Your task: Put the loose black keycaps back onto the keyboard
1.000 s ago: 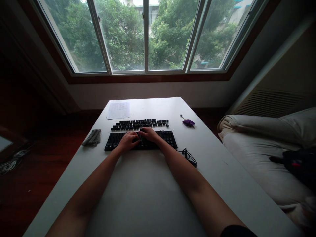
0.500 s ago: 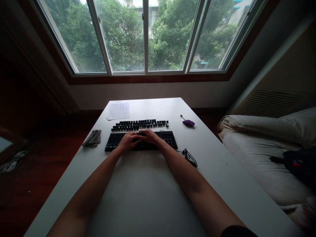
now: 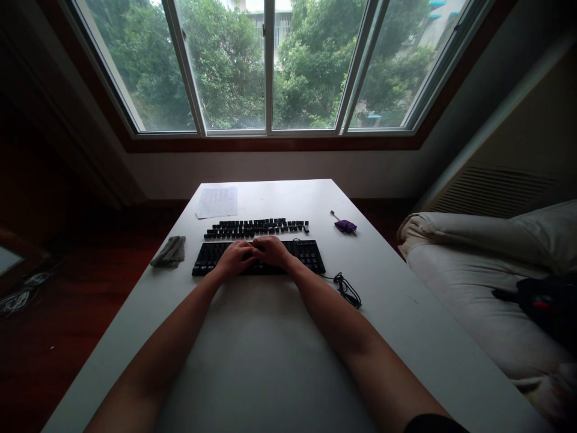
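A black keyboard (image 3: 208, 255) lies across the white table, with some of its keys hidden under both hands. My left hand (image 3: 235, 257) is over its middle, fingers bent together and thumb towards the right hand. Right beside it, my right hand (image 3: 270, 249) curls down over the same keys, the two hands touching or nearly so. Both hands look closed; whatever is between the fingertips is too small and hidden to make out. Just behind the keyboard, several loose black keycaps (image 3: 252, 228) stand in uneven rows.
Grey gloves or a cloth (image 3: 169, 251) lie left of the keyboard. A printed sheet (image 3: 217, 202) is at the far left corner. To the right are a purple pouch-like item (image 3: 345, 226), a thin brush-like stick (image 3: 334, 214) and a bundled cable (image 3: 347, 290). A sofa (image 3: 469, 282) stands beyond the table's right edge.
My right fingers have shifted slightly at the middle of the keyboard; thin wire-like lines above them no longer show. The view has tilted a little. The other things lie as before.
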Motion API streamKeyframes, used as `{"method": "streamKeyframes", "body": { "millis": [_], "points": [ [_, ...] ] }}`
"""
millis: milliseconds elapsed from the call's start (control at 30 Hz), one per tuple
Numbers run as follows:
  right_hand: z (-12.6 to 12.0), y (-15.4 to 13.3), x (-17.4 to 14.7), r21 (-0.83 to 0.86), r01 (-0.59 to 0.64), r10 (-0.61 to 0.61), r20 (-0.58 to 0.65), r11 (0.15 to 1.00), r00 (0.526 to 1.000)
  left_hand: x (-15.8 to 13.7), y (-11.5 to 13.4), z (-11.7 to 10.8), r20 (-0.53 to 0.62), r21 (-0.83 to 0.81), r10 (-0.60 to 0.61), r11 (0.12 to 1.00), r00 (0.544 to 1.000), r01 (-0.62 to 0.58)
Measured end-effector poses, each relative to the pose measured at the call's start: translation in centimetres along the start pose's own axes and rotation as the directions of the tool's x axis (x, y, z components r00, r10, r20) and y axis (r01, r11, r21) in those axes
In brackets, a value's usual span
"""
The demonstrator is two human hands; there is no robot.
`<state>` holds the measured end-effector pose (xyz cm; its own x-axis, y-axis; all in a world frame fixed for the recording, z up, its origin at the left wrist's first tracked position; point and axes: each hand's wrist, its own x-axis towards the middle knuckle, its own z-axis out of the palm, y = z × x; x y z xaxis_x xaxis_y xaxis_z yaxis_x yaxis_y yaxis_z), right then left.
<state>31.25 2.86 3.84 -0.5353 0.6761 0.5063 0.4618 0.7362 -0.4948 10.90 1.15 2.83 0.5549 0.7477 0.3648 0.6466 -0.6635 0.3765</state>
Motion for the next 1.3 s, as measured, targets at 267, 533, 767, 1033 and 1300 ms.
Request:
{"method": "streamKeyframes", "body": {
  "millis": [267, 533, 767, 1033, 1300],
  "points": [
    [0.2, -1.0, 0.8, 0.444, -0.085, 0.194, -0.206, 0.892, 0.959, -0.1, -0.1, 0.1, -0.006, -0.001, -0.003, 1.0, 1.0, 0.003],
    [-0.2, -0.8, 0.6, 0.692, -0.15, 0.37, -0.18, 0.706, 0.912, -0.1, 0.0, 0.0, 0.004, -0.001, 0.005, 1.0, 1.0, -0.005],
    [1.4, -1.1, 0.7, 0.621, -0.205, 0.444, -0.257, 0.757, 0.858, -0.1, 0.0, 0.1, 0.002, 0.012, 0.003, 1.0, 1.0, -0.003],
    [2.4, -1.9, 0.4, 0.561, -0.236, 0.501, -0.382, 0.793, 0.776, -0.1, 0.3, -0.1, -0.007, 0.004, -0.01, 1.0, 1.0, 0.01],
    [2.3, -1.6, 0.7, 0.607, -0.212, 0.554, -0.456, 0.766, 0.697, -0.2, 0.4, 0.0, -0.008, 0.006, -0.025, 1.0, 1.0, 0.025]
  ]
}}
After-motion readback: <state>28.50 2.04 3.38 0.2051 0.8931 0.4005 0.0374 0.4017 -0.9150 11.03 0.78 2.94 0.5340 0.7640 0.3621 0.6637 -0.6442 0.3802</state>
